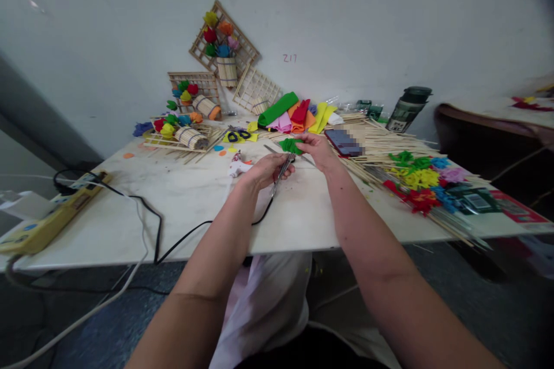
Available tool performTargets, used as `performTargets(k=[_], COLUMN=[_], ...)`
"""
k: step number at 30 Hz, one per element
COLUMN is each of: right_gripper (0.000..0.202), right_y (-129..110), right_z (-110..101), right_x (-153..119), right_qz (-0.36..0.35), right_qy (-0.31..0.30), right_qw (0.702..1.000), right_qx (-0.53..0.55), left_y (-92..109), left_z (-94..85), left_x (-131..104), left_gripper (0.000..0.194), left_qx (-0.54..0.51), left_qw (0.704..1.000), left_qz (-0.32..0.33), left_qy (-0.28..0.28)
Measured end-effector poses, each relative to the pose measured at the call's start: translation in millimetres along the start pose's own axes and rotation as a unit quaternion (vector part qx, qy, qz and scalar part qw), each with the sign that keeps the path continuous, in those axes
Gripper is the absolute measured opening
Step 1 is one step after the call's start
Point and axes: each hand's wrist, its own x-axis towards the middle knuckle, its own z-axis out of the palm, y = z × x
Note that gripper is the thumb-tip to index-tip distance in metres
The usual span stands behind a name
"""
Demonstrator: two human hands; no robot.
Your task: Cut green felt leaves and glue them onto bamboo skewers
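A crinkled green paper or felt piece [289, 145] sits between my hands above the middle of the table. Its right edge is pinched by my right hand [319, 151], fingers closed. Just below, my left hand [272, 169] is closed around thin grey, shiny stems [283, 169], whose upper ends come close to the green piece; whether they are joined I cannot tell. Left of that hand lies a small white object with a red-patterned part [238, 166]. Near the stems' lower end runs a black cord [186, 237].
Stick lattices with coloured flowers [225, 29] lean on the wall. Rolled coloured felt [279, 109], dark-handled scissors [239, 135] and a phone [344, 143] lie behind my hands. Loose sticks, cut flowers [418, 177] and a dark bottle [409, 108] are right; a yellow power strip [64, 207] is left.
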Motion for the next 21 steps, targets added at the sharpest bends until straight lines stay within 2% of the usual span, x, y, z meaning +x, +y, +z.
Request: performTargets(k=[12, 18, 21], right_gripper=[0.025, 0.03, 0.033], right_y=[2.9, 6.7, 1.7], right_z=[1.9, 4.8, 7.2], right_x=[0.6, 1.0, -2.6], right_qz=[-0.014, -0.01, 0.0], right_qy=[-0.016, -0.039, -0.048], right_qw=[1.0, 0.999, 0.999], right_qx=[-0.012, -0.01, 0.008], left_y=[-4.3, -3.0, -1.2], left_z=[-3.8, -3.2, -4.2], left_x=[1.5, 0.6, 0.9], left_gripper=[0.017, 0.019, 0.017], left_qx=[0.005, 0.05, 0.019], left_qw=[1.0, 0.998, 0.999], left_qz=[-0.008, 0.019, 0.022], left_qy=[0.0, 0.021, 0.018])
